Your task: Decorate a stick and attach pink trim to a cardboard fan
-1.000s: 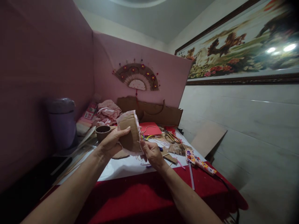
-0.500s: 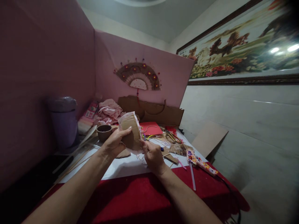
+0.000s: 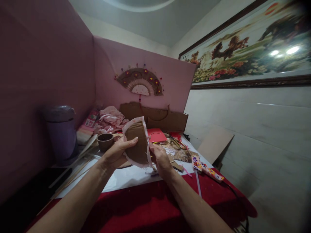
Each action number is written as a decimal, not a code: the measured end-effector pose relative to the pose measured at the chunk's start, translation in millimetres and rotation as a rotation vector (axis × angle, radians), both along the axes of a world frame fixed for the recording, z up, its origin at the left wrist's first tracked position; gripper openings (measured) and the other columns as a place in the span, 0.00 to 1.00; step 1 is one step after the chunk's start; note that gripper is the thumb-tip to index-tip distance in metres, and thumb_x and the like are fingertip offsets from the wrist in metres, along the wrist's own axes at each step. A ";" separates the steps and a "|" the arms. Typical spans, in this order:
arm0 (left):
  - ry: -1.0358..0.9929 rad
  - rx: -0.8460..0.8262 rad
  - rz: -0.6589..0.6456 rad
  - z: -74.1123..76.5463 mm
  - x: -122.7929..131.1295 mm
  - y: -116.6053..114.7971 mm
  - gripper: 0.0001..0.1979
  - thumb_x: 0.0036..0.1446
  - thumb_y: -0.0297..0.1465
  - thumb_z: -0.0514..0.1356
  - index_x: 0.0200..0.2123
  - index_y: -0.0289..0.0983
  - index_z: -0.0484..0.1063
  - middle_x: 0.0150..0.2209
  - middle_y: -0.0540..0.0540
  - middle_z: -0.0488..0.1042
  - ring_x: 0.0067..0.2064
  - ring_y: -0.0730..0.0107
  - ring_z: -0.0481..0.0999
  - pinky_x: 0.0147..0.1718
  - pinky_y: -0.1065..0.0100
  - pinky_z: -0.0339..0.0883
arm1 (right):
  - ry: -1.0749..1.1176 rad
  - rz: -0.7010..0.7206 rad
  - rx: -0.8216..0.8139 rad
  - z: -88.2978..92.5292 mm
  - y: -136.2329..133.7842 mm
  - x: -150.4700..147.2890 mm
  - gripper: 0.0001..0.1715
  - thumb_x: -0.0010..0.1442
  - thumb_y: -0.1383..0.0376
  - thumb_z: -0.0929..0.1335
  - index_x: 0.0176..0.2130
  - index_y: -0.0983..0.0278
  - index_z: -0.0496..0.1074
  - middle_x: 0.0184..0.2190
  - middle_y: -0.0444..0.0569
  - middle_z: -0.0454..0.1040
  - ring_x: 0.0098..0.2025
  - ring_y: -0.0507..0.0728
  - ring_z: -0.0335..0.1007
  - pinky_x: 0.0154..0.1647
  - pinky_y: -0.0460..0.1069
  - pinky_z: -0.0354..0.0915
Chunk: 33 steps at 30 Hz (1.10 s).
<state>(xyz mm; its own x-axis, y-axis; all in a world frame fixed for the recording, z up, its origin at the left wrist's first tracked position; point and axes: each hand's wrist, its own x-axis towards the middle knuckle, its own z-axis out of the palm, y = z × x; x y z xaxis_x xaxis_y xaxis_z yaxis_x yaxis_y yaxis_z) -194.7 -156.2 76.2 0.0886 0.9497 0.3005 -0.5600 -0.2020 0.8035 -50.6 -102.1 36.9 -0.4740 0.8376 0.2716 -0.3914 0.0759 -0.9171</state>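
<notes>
Cardboard piece [image 3: 137, 142], brown, curved and edged with white trim, is held upright in the air above a cluttered craft table. The left hand [image 3: 116, 152] grasps the cardboard piece from its left side, thumb laid across the front. The right hand [image 3: 161, 158] pinches the trimmed edge at its lower right.

The work in hand looks like fitting the trim along the rim. Going further round would call for a firm left-hand hold while the right fingertips shift along the edge.

Below the cardboard piece lie a white sheet [image 3: 131, 176] and a red cloth [image 3: 145, 204]. Just to its left stands a brown cup [image 3: 105, 141], and farther left a purple container [image 3: 59, 129]. To its right lie scissors [image 3: 176, 142] and a patterned glue gun [image 3: 205, 168]. Behind it are pink fabric [image 3: 110, 116], cardboard sheets [image 3: 155, 116] and a pink partition [image 3: 48, 64] bearing a decorative fan [image 3: 139, 81]. High to the right, a framed painting [image 3: 243, 51] hangs on a pale wall.
</notes>
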 end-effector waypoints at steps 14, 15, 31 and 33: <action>0.031 0.017 0.007 -7.1 1.0 4.3 0.15 0.49 0.24 0.63 0.43 0.34 0.72 0.39 0.42 0.78 0.37 0.64 0.78 0.40 0.65 0.71 | -0.001 0.016 0.124 -2.7 -1.6 0.6 0.25 0.50 0.47 0.69 0.19 0.64 0.62 0.13 0.37 0.57 0.12 0.46 0.51 0.10 0.43 0.48; 0.032 0.013 0.010 -7.2 1.3 4.2 0.15 0.49 0.24 0.63 0.43 0.34 0.72 0.39 0.42 0.78 0.37 0.64 0.78 0.39 0.65 0.70 | -0.009 0.011 0.144 -2.8 -1.5 0.9 0.25 0.52 0.47 0.68 0.19 0.63 0.62 0.12 0.36 0.57 0.11 0.46 0.50 0.10 0.43 0.48; 0.052 -0.008 0.050 -10.2 7.2 5.6 0.19 0.50 0.26 0.63 0.47 0.33 0.69 0.39 0.40 0.78 0.39 0.59 0.78 0.41 0.61 0.71 | -0.271 -0.406 0.696 -9.6 -4.8 0.4 0.22 0.63 0.56 0.58 0.21 0.62 0.57 0.18 0.39 0.54 0.21 0.48 0.48 0.21 0.44 0.48; 0.060 -0.007 0.058 -10.8 8.4 5.0 0.19 0.50 0.26 0.63 0.47 0.33 0.68 0.40 0.40 0.78 0.40 0.59 0.77 0.41 0.61 0.70 | -0.332 -0.468 0.757 -10.3 -5.9 1.3 0.20 0.64 0.58 0.58 0.23 0.63 0.60 0.18 0.40 0.57 0.20 0.49 0.51 0.21 0.44 0.48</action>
<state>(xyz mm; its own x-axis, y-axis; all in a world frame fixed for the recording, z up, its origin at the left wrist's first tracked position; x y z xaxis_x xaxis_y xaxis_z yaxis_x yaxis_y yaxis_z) -186.2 -151.2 65.4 0.0514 0.9558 0.2896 -0.4981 -0.2268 0.8369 -49.3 -108.0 26.6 -0.2855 0.6191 0.7316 0.1016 0.7786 -0.6193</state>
